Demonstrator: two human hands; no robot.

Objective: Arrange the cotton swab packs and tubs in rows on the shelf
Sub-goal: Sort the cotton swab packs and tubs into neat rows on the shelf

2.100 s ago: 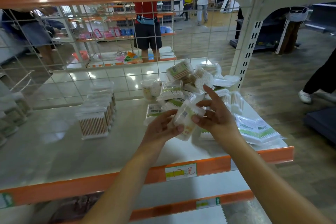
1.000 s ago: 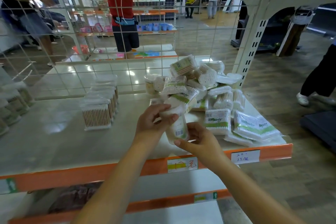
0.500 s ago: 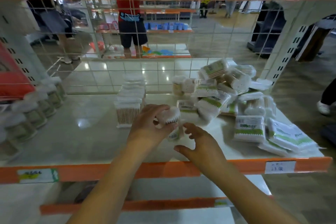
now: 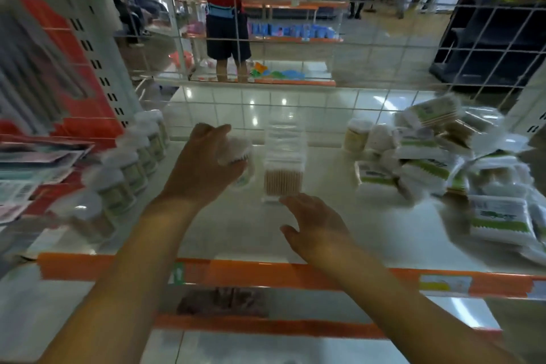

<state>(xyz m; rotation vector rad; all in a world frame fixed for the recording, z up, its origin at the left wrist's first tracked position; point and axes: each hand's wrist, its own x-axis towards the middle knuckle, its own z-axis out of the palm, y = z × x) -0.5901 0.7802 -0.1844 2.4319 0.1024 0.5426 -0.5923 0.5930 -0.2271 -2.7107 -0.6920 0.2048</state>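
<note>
While the left hand (image 4: 204,165) is gripping a tub (image 4: 239,164) from above, probably to join the tub row (image 4: 133,168) left of it, the right hand (image 4: 313,223) is hovering relaxed, holding nothing.

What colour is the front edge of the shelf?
Orange. The shelf edge shows best in the head view, just below the two hands.
</note>
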